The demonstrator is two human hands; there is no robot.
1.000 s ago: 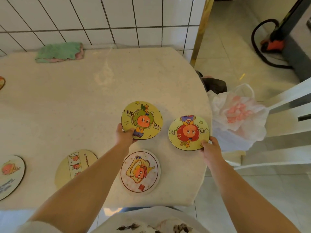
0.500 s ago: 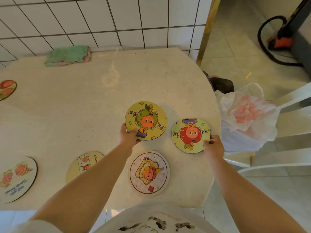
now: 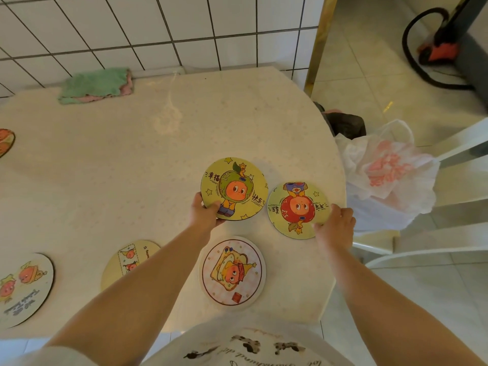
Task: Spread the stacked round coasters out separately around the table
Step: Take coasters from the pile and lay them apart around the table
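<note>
The green-character coaster (image 3: 234,189) is gripped at its near-left edge by the left hand (image 3: 204,211), thumb on top and fingers curled beneath; whether it lies flat on the counter (image 3: 132,159) or is raised slightly cannot be told. Just to its right, nearly touching it, the red-character coaster (image 3: 298,210) is pinched at its near-right edge by the right hand (image 3: 335,227), close to the counter's right rim. Both coasters are yellow and printed side up.

Nearer the person, between the two forearms, the pink-bordered coaster (image 3: 232,272) lies flat and apart from the others. To its left, a pale yellow coaster (image 3: 129,260) is partly hidden by the left forearm. Further left, a white-faced coaster (image 3: 23,289) with dark lettering lies at the picture's edge. Well apart, at the far left edge, an orange coaster (image 3: 5,141) is only partly in view.

A folded green cloth (image 3: 95,84) sits at the back of the counter against the white tiled wall (image 3: 158,30). Off the right rim, a white plastic bag (image 3: 388,175) with pink print rests beside a white chair (image 3: 449,233). A black hose (image 3: 422,62) lies on the floor beyond.
</note>
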